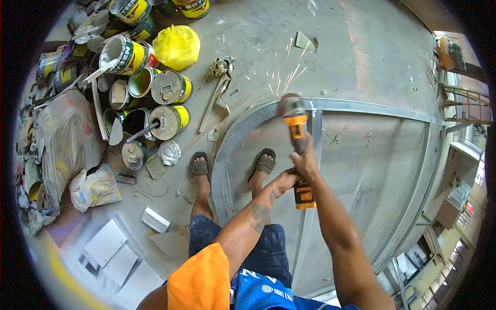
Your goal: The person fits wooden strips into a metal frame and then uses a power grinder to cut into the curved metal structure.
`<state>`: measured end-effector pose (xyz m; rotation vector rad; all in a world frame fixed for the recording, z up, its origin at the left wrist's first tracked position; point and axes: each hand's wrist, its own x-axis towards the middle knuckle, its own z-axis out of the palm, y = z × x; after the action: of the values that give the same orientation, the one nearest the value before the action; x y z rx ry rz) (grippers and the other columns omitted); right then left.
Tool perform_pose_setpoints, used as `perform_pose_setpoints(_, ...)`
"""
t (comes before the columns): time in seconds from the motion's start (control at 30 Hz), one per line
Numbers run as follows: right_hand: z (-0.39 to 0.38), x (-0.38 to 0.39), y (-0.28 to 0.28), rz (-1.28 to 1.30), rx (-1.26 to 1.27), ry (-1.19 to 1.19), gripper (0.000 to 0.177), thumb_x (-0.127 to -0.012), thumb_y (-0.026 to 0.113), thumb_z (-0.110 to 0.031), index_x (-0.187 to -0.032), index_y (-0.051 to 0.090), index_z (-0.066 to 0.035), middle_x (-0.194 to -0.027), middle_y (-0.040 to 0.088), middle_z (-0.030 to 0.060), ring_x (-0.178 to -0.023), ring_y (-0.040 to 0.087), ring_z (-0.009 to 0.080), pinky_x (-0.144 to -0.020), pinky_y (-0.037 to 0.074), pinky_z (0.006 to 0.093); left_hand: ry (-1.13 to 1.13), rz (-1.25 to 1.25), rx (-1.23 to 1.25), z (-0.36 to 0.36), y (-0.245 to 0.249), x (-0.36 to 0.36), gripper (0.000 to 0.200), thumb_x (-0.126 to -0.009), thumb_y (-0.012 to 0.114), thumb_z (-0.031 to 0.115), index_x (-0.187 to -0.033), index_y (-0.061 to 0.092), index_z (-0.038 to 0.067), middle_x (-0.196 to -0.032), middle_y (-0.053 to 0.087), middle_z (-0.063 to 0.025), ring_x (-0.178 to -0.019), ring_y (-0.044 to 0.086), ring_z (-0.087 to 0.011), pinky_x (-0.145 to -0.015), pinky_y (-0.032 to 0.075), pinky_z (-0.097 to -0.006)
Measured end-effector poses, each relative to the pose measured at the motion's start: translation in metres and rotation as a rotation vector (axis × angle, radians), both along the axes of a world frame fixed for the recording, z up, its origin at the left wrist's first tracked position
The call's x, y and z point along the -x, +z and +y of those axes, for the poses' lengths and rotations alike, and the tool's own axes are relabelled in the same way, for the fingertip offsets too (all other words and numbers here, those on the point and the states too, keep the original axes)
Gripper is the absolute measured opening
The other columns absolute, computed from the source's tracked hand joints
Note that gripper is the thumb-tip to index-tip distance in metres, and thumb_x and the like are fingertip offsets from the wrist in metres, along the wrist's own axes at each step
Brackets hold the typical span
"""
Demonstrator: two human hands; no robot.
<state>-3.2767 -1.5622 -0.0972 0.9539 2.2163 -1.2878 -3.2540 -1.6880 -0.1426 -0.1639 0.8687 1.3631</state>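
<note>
A cordless angle grinder (296,124) in orange and black points away from me, its blurred head at the curved end of a grey metal frame (382,109). Sparks (287,77) spray from its head over the concrete floor. My right hand (306,159) is wrapped round the grinder's body. Lower down, my left hand (287,181) grips its rear part, just above the battery (305,195). A ribbed, bent metal strip (221,163) forms the frame's rounded corner and passes between my feet.
Several paint cans (168,123) crowd the left side, with a yellow bag (177,47) and plastic sheeting (70,139) among them. Sandaled feet (263,163) stand on either side of the curved strip. White panels (106,243) lie at lower left. A metal rack (467,105) is at right.
</note>
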Motion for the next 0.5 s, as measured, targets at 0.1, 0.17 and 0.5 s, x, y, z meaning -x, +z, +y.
perform_pose_setpoints(0.1,0.005,0.008,0.006,0.033,0.093,-0.253,0.085,-0.081,0.064,-0.011,-0.151,0.016,-0.014,-0.087,0.061,0.0146,-0.067,0.062,0.0223,-0.059,0.053,0.0378,-0.046,-0.031,0.018,0.007,0.03,0.03,0.048,-0.096,0.058,0.026,-0.137,0.051,0.002,-0.134,0.06,-0.0093,-0.122,0.056,-0.0186,-0.103,0.044,-0.0348)
perform_pose_setpoints(0.17,0.0,0.005,0.007,-0.018,0.048,-0.203,0.086,-0.08,0.064,-0.01,-0.151,0.015,-0.013,-0.087,0.059,0.0139,-0.069,0.061,0.0232,-0.061,0.053,0.0389,0.056,-0.039,0.051,-0.006,0.037,0.021,0.048,-0.096,0.058,0.025,-0.137,0.05,0.001,-0.135,0.059,-0.0104,-0.123,0.055,-0.0193,-0.105,0.042,-0.0349)
perform_pose_setpoints(0.5,-0.08,0.005,0.02,-0.023,0.18,0.756,0.091,-0.08,0.073,-0.025,-0.154,0.02,-0.023,-0.121,0.062,0.0312,-0.113,0.061,0.046,-0.094,0.049,0.0511,0.81,-0.448,0.274,-0.052,0.05,-0.055,0.048,-0.097,0.055,0.019,-0.139,0.049,-0.001,-0.134,0.059,-0.0121,-0.123,0.056,-0.0211,-0.108,0.041,-0.0356)
